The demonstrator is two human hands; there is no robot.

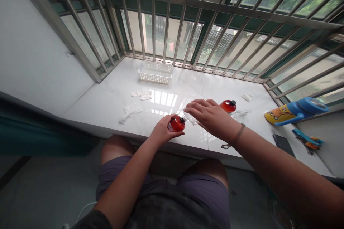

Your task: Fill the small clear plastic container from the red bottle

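The person sits at a white glossy desk point(113, 96) set against a barred window. The left hand point(162, 132) is wrapped around a small red bottle point(177, 123), its grip closed on the body, holding it near the desk's near edge with the neck tipped to the right. The right hand point(211, 114) hovers just beside the bottle's neck, fingers stretched out flat over a clear plastic piece point(191, 118); whether it pinches that piece cannot be told.

The bottle looks like smooth, rigid plastic filled with red liquid, so it is probably light but slick. The rounded body is the sound place to hold it, as the left hand does, leaving the narrow neck free. Its label shows only as a pale patch; no writing can be read.

A second red bottle point(228, 106) with a dark cap stands farther right, behind the right hand. A white basket point(156, 72) sits far, by the bars, with crumpled white scraps point(133, 109) to the left of the hands. At the far right lie a blue and yellow object point(295, 111) with a cartoon print, a dark phone point(283, 145) and a blue tool point(306, 138).
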